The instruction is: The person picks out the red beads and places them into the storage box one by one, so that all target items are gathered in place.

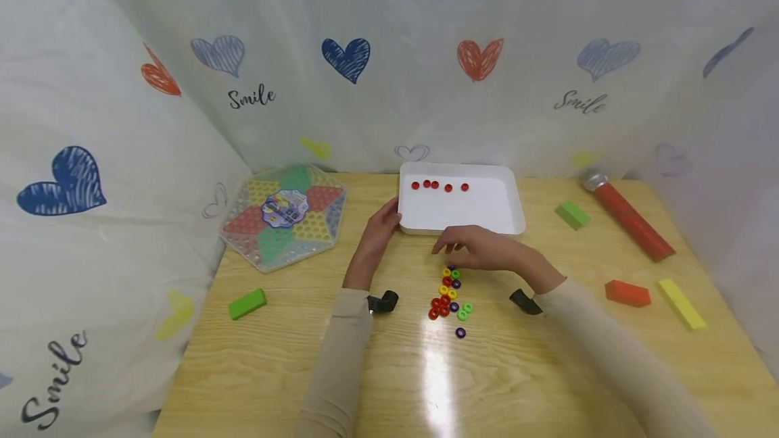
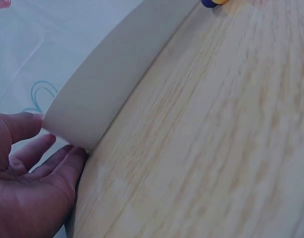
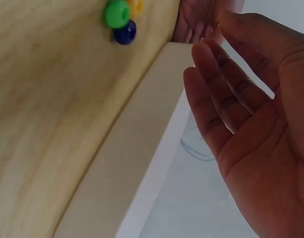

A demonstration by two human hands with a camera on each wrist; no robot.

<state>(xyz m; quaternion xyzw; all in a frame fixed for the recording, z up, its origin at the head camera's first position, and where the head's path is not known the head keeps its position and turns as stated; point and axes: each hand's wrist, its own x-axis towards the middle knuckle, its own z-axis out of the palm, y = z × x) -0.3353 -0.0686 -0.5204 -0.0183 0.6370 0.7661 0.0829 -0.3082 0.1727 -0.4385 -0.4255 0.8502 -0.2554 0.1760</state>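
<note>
A white rectangular tray [image 1: 456, 211] stands at the back of the table with several red ring beads [image 1: 448, 188] in a loose row inside it. My left hand [image 1: 385, 218] touches the tray's near left corner, thumb and fingertips at its outer wall. Just in front of the tray, my right hand [image 1: 477, 247] hovers with loosely bent fingers and nothing visible between them. Below it on the table lies a cluster of small ring beads [image 1: 445, 300] in red, yellow, green and dark blue. In the right wrist view a green bead [image 3: 117, 14] touches a dark blue bead [image 3: 125, 32].
A hexagonal Chinese checkers board [image 1: 274, 242] lies at the back left, with a green block [image 1: 247, 304] before it. To the right are another green block [image 1: 572, 215], a red tube [image 1: 633, 216], a red block [image 1: 627, 293] and a yellow block [image 1: 681, 304].
</note>
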